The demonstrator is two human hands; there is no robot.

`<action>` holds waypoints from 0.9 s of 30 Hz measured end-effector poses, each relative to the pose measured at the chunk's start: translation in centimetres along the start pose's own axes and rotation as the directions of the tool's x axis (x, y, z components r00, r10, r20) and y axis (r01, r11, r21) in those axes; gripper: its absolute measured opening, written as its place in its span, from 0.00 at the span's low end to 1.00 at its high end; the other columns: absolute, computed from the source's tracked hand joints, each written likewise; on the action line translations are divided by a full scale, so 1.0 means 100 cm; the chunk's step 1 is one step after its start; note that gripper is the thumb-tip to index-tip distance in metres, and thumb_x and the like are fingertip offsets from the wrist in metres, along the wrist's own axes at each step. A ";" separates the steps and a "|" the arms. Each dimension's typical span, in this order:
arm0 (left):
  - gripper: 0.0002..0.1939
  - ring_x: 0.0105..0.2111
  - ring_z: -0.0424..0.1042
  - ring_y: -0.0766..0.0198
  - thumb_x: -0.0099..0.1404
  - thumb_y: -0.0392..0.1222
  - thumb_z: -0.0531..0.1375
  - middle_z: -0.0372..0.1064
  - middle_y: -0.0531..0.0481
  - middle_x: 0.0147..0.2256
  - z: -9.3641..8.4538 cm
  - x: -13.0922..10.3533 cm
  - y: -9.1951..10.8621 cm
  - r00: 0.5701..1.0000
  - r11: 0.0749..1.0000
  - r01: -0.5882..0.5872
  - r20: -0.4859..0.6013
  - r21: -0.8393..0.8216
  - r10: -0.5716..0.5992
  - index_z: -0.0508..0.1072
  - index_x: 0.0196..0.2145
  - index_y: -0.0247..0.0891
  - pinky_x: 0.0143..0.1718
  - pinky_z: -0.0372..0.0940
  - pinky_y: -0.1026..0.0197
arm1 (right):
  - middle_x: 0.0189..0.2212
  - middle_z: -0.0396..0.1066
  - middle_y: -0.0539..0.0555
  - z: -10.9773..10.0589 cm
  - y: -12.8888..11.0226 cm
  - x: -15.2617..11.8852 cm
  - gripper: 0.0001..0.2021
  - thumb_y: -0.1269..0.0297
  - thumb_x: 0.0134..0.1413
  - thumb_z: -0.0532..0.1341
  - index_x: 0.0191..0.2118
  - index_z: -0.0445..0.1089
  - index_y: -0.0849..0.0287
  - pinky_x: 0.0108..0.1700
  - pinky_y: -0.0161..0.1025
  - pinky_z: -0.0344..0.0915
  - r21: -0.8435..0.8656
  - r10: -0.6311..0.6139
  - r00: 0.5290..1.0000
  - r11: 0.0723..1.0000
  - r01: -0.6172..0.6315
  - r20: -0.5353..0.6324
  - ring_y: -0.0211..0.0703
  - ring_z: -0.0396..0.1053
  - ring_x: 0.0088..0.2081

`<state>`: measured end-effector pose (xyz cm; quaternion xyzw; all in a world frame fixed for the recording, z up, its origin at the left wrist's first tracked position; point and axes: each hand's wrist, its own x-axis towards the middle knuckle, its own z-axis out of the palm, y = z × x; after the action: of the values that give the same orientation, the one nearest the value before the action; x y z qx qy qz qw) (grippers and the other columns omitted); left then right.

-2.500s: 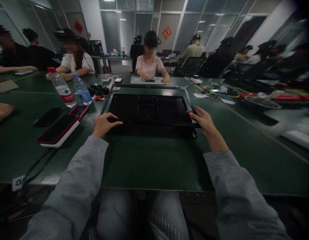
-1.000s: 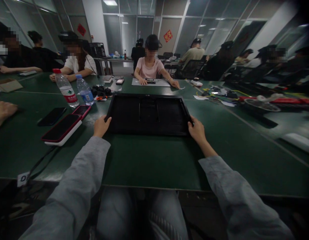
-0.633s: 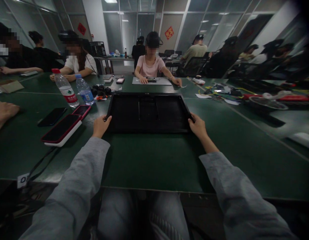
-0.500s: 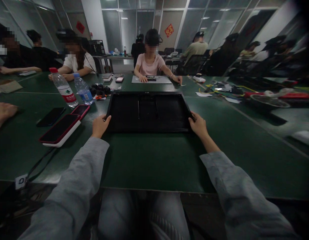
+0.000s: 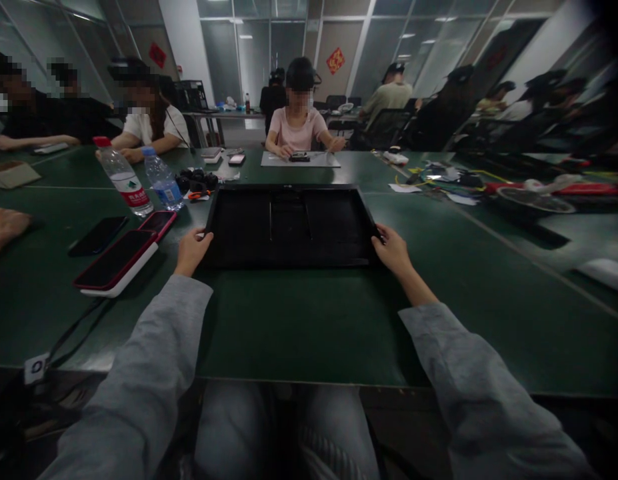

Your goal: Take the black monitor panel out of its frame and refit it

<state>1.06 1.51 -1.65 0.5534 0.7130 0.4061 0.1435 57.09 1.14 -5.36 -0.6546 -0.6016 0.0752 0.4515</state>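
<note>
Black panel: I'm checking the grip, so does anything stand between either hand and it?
Nothing visible: the left hand and right hand hold the black panel at opposite ends; the blue-capped bottle stands left of it.

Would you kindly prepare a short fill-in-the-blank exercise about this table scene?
1. The left hand and right hand hold opposite ends of a ____ rectangular casing.
2. The water bottle nearer that casing has a ____ cap.
3. The table top is ____.

Missing words: black; blue; green.

Dim glass partitions (image 5: 251, 60), white pillar (image 5: 183, 53), broad green table (image 5: 309, 327)
</note>
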 end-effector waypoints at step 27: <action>0.26 0.57 0.74 0.46 0.75 0.57 0.53 0.76 0.33 0.56 -0.001 -0.014 0.011 0.997 0.982 0.022 0.071 0.189 -0.036 0.74 0.58 0.36 0.58 0.64 0.49 | 0.61 0.65 0.74 0.006 -0.034 -0.017 0.33 0.53 0.65 0.56 0.70 0.60 0.66 0.64 0.67 0.61 -0.259 -0.078 0.991 0.965 0.047 -0.111 0.68 0.62 0.64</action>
<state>2.23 0.29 -1.16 0.5688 0.7502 0.3138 0.1228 53.83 -0.45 -4.17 -0.6915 -0.5982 -0.0571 0.4009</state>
